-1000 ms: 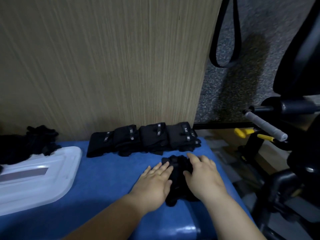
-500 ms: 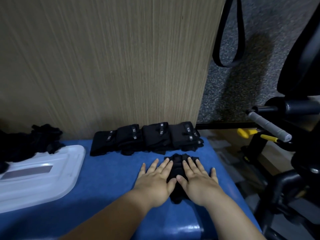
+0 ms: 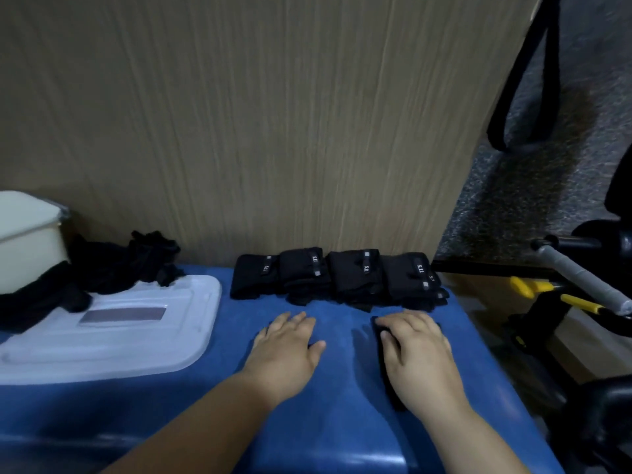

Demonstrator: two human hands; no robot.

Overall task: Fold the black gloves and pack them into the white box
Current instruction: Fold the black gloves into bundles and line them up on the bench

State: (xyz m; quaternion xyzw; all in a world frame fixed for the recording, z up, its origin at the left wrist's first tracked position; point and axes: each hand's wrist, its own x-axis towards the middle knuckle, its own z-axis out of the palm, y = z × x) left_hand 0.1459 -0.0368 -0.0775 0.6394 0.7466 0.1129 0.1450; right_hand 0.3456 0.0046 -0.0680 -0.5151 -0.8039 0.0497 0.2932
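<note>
My right hand (image 3: 419, 357) lies flat on a black glove (image 3: 390, 384) at the right of the blue pad, covering most of it; only its left edge shows. My left hand (image 3: 287, 348) rests palm down on the pad, apart from the right hand, with nothing plainly visible under it. Several folded black gloves (image 3: 338, 278) stand in a row against the wooden panel just beyond both hands. A loose heap of unfolded black gloves (image 3: 113, 265) lies at the left. The white box (image 3: 27, 234) stands at the far left edge, partly cut off.
The box's white lid (image 3: 113, 326) lies flat on the blue pad (image 3: 342, 388), left of my left hand. The wooden panel (image 3: 273, 131) closes off the back. To the right, past the pad's edge, stands black equipment with a grey-wrapped handle (image 3: 581, 278) and yellow parts.
My hands were together on one black bundle; now they have parted. The right hand slid right on a glove, the left moved left onto the pad. The view shifted, showing the box.
</note>
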